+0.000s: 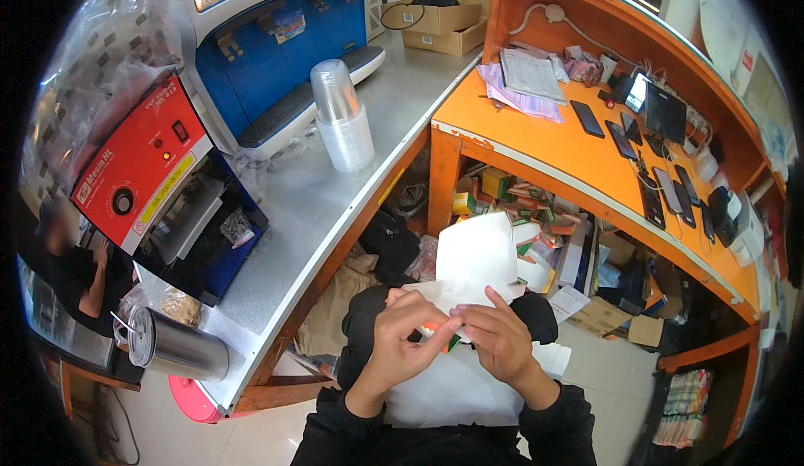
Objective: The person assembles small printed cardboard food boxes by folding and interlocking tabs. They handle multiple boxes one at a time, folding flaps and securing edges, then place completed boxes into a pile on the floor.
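Note:
Over my lap, my left hand (400,340) pinches a small orange-and-white piece (430,326) between thumb and fingers; its kind is mostly hidden. Close beside it is my right hand (502,349), its fingertips meeting those of the left and one finger raised. What the right fingers hold, if anything, is too small to make out. A bit of green and orange shows below the hands. Just beyond them stands an upright white card flap (477,257), like an opened box lid. White sheet material (452,391) lies across my thighs.
On the left, a metal counter (310,206) carries a red-and-blue cup sealer (142,164), stacked clear cups (343,131) and a steel tumbler (188,349). An orange desk (536,139) with several phones stands right, small boxes (536,202) heaped beneath. Another person (79,265) is far left.

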Motion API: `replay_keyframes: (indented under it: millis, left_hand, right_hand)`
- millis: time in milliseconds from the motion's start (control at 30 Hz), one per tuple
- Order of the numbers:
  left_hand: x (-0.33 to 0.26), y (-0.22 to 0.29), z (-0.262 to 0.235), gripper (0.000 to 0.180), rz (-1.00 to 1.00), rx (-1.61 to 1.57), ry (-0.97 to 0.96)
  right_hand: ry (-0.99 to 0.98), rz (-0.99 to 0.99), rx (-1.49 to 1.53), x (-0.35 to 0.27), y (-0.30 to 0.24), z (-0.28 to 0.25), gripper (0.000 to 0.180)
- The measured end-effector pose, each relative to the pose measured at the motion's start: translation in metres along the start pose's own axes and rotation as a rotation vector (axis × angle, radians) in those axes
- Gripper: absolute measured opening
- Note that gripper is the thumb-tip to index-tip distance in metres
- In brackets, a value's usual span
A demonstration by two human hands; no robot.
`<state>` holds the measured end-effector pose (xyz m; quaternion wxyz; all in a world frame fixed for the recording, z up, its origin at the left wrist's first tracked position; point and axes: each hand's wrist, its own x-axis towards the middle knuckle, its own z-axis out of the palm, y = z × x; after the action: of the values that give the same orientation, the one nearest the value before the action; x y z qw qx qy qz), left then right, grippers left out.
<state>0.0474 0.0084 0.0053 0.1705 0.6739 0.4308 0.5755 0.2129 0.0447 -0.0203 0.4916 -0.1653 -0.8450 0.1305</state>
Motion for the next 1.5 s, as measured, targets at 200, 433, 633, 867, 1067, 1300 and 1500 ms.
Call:
replay_keyframes:
  millis: [200,433,633,867,1067,1300,1500]
  left_hand:
    - [-0.009,-0.001,0.002,0.007,0.264,0.132,0.042]
    - [-0.030,-0.030,0.003,0.023,0.467,0.528,0.500]
    - [-0.002,-0.051,0.010,0.023,0.108,0.324,0.472]
    - [-0.022,-0.053,-0.019,0.014,-0.089,0.337,0.506]
    - [-0.039,-0.060,-0.034,0.013,-0.170,0.348,0.533]
    - [-0.044,-0.059,-0.041,0.011,-0.189,0.299,0.565]
    - [-0.050,-0.036,-0.042,0.006,-0.223,0.068,0.555]
  right_hand:
    - [-0.130,0.539,0.723,-0.002,-0.004,-0.008,0.021]
    - [-0.173,0.242,0.065,-0.012,-0.030,0.034,0.047]
    - [-0.172,0.116,-0.275,-0.007,0.015,0.031,0.047]
    - [-0.355,0.383,-0.376,-0.016,0.038,0.039,0.069]
    - [-0.793,0.326,-0.168,-0.052,-0.014,0.069,0.056]
    - [-0.575,0.169,-0.090,-0.061,-0.034,0.050,0.027]
    - [-0.212,0.567,0.068,-0.018,-0.017,-0.002,0.008]
